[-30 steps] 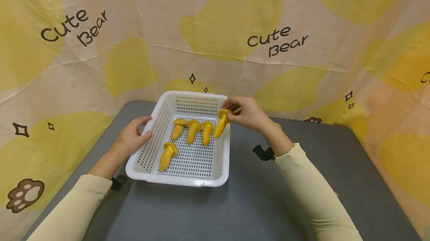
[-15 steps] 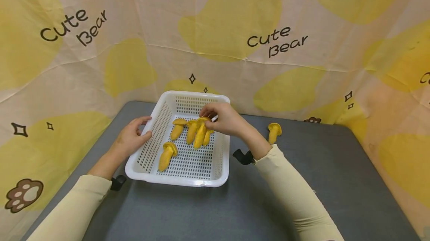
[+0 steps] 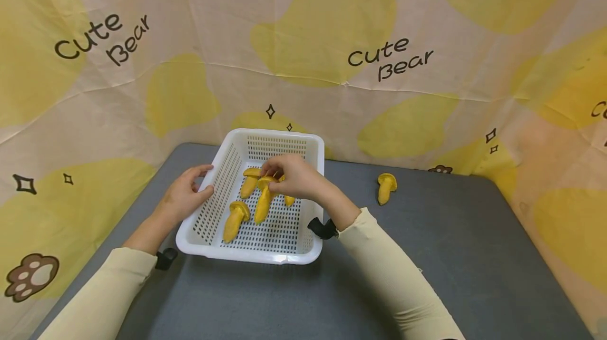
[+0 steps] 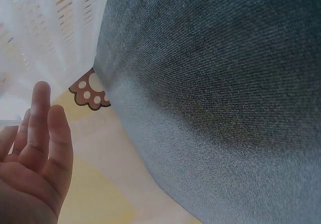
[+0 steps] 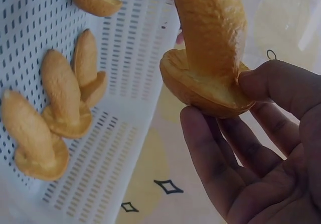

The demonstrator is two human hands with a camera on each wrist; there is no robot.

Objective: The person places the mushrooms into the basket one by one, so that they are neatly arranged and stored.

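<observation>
Inside a white perforated plastic basket [image 3: 246, 256] my right hand [image 3: 296, 175] pinches a yellow mushroom [image 3: 262, 204] by its cap, stem hanging down. In the right wrist view the thumb and fingertips meet the cap of that mushroom [image 5: 213, 38], which is clear of the basket floor. Several similar mushrooms lie in the basket, among them one at the back [image 3: 249, 186] and one nearer the front [image 3: 235, 221]; the right hand partly hides others. My left hand [image 3: 182, 195] touches the basket's left rim, and the left wrist view shows its fingers fairly straight beside the wall.
Another yellow mushroom [image 3: 387, 188] lies on the grey table [image 3: 450, 240], right of the basket. A patterned cloth [image 3: 303, 39] hangs as a wall behind and at both sides. Black straps [image 3: 323, 228] circle the wrists.
My right hand has carried the mushroom from above the basket's right rim leftward and lower into the basket. The mushroom on the table has come into full view. The left hand stays put.
</observation>
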